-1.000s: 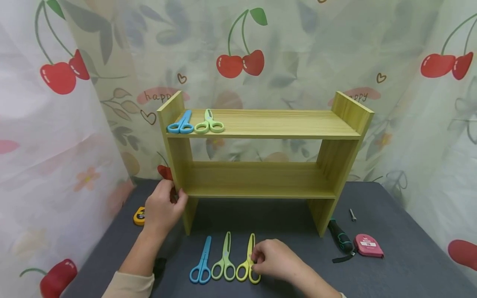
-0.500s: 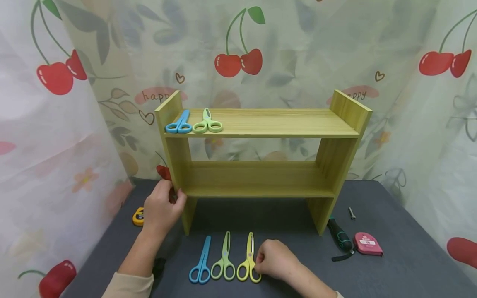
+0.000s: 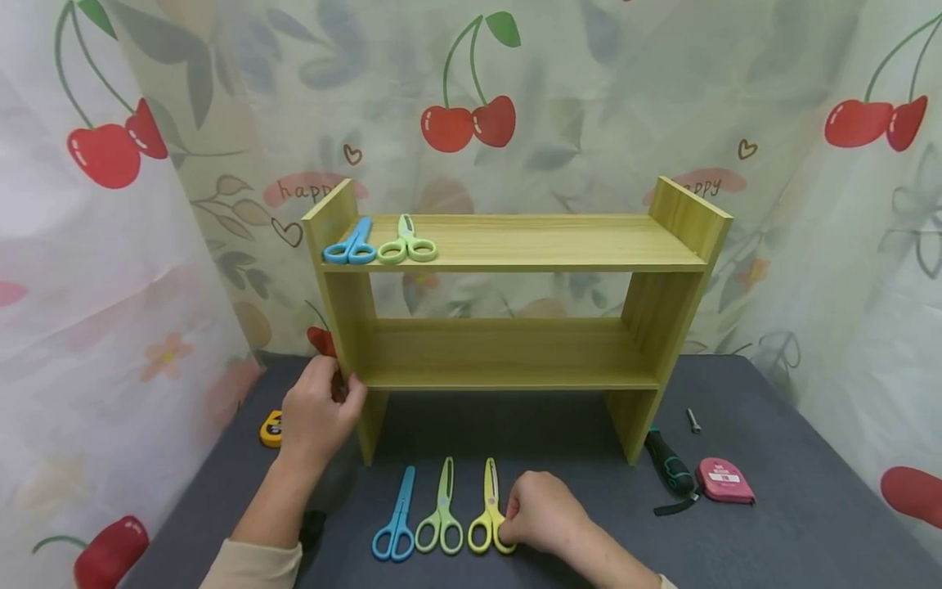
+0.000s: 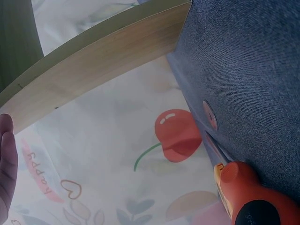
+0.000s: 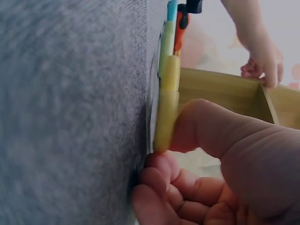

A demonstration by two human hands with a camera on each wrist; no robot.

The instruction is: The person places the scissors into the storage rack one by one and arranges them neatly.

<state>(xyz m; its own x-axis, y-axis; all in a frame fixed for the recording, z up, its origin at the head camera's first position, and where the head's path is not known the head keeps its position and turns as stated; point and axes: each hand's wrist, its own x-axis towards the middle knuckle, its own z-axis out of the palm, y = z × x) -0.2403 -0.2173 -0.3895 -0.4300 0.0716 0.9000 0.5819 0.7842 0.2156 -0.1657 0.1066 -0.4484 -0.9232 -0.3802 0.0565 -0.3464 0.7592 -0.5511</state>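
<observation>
Yellow scissors [image 3: 486, 511] lie on the dark tabletop, blades pointing toward the shelf. My right hand [image 3: 545, 511] pinches their right handle loop between thumb and fingers; the right wrist view shows the yellow handle [image 5: 168, 112] against the thumb. Left of them, green scissors [image 3: 440, 519] and blue scissors [image 3: 399, 519] lie side by side. My left hand [image 3: 320, 413] grips the left side panel of the wooden shelf [image 3: 515, 380], thumb at the front edge. Other blue scissors [image 3: 355, 244] and green scissors [image 3: 407, 244] rest at the left of the shelf's top board.
To the right lie a black-handled screwdriver [image 3: 671, 466], a pink tape measure [image 3: 724, 481] and a small bolt [image 3: 693, 420]. A yellow tape measure [image 3: 271, 429] sits beyond my left forearm. An orange-handled tool [image 4: 246, 187] shows in the left wrist view.
The yellow scissors' blades have swung slightly left, so they point more directly toward the shelf. My right hand has shifted a little right at the loop. My left hand keeps its place.
</observation>
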